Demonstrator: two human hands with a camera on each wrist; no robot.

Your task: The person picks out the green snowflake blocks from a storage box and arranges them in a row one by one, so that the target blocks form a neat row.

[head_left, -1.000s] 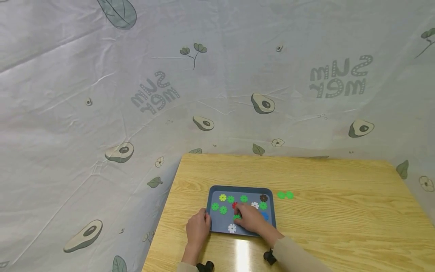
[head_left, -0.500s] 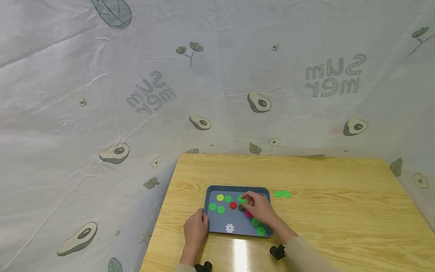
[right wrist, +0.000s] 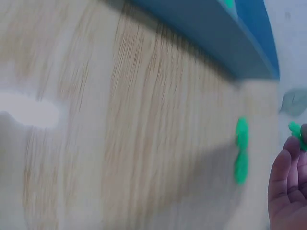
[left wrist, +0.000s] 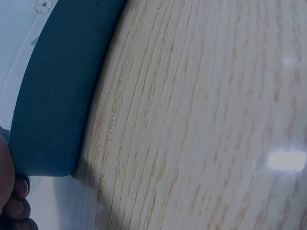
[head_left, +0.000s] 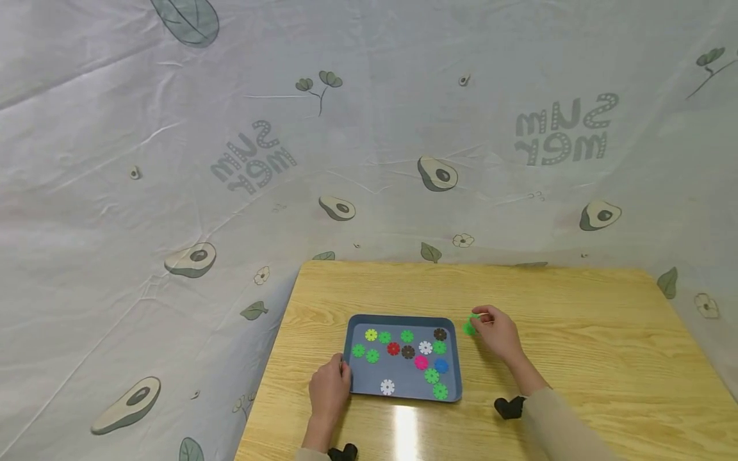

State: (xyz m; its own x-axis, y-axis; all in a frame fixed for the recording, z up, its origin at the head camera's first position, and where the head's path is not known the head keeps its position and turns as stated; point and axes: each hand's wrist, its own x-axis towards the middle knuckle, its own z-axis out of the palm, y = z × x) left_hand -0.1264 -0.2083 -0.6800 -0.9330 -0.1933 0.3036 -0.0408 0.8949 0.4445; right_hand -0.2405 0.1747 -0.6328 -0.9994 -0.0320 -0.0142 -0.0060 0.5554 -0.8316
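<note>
My left hand (head_left: 330,390) grips the left wall of a shallow blue-grey tray (head_left: 369,378); in the left wrist view its fingers are at the tray's corner (left wrist: 48,163). Just right of the tray, my right hand (head_left: 497,333) pinches a small green notched plastic disc (right wrist: 294,128) above the table. Below it, two green discs (right wrist: 241,167) lie side by side on the wood, partly hidden by the hand in the head view. In the tray lie several such discs, among them a yellow one (head_left: 371,335), a red one (head_left: 393,349), a pink one (head_left: 421,362) and a blue one (head_left: 441,365).
The wooden table (head_left: 576,339) stretches far to the right of the tray. A patterned cloth (head_left: 369,128) hangs behind the table and along its left side. Black wrist mounts (head_left: 509,408) sit on both forearms.
My right hand has picked a green disc out of the tray and carried it right, over the tray's rim to above the two green discs. The left hand keeps its grip on the tray.
</note>
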